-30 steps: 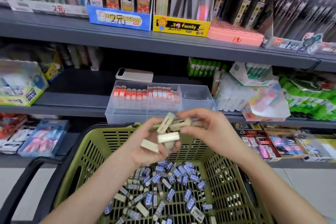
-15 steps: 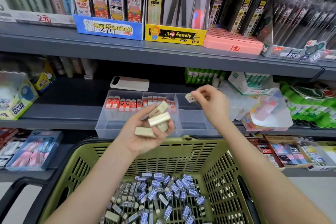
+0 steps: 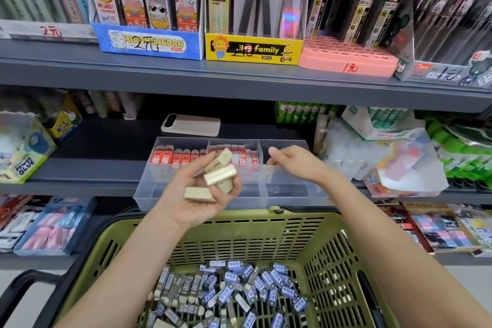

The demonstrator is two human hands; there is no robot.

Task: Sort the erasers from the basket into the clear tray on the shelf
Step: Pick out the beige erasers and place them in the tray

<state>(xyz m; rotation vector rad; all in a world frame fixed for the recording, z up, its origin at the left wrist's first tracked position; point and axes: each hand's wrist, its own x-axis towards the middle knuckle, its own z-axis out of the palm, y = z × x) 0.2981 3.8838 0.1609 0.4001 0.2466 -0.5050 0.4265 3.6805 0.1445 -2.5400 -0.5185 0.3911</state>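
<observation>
- Shelf [image 3: 93, 168] of grey metal carried the clear tray [image 3: 292, 194] at its front edge, with a phone [image 3: 190, 125] lying flat just behind it.
- Green basket [image 3: 239, 224] stood below the shelf and held a loose heap of blue-sleeved erasers [image 3: 239, 293], their long axes pointing every which way.
- The clear tray had three compartments side by side. Red-sleeved erasers [image 3: 173, 156] stood upright in a row at the back of the left one, and more stood at the back of the middle one.
- Left hand [image 3: 191, 205] was palm up in front of the tray and above the basket's far rim, its fingers curled around several cream erasers [image 3: 220, 175].
- Right hand [image 3: 295, 162] hung over the right compartment, well apart from the left, with its fingers loosely curled and nothing visible in them.
- The cream erasers were stacked. The lowest lay roughly left to right, and the upper ones tilted up toward the right.
</observation>
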